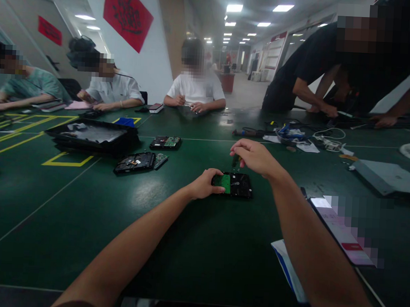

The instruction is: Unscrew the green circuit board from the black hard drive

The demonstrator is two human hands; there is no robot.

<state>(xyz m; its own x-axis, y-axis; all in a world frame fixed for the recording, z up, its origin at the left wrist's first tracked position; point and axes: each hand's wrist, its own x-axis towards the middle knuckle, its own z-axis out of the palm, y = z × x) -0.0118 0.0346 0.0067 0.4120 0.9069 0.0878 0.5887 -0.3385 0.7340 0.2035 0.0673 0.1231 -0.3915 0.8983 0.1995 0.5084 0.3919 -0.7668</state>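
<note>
A black hard drive [241, 186] with a green circuit board [226, 184] facing up lies flat on the dark green table. My left hand [208, 183] grips its left end, thumb on the near side and fingers over the far side. Just above and behind the drive hovers my right hand [253, 157], its fingers bent together around a short, dark, blurred tool [236, 161] that looks like a screwdriver. The tool's tip is not clear. Tiny bits like screws [237, 169] lie on the table below that hand.
Left of the drive lie an opened hard drive [136, 162], a loose circuit board [161, 161], another drive [165, 142] and a black tray [92, 136]. Cables [290, 133], a grey metal case [389, 177] and a phone [341, 231] are at right. Several people work across the table.
</note>
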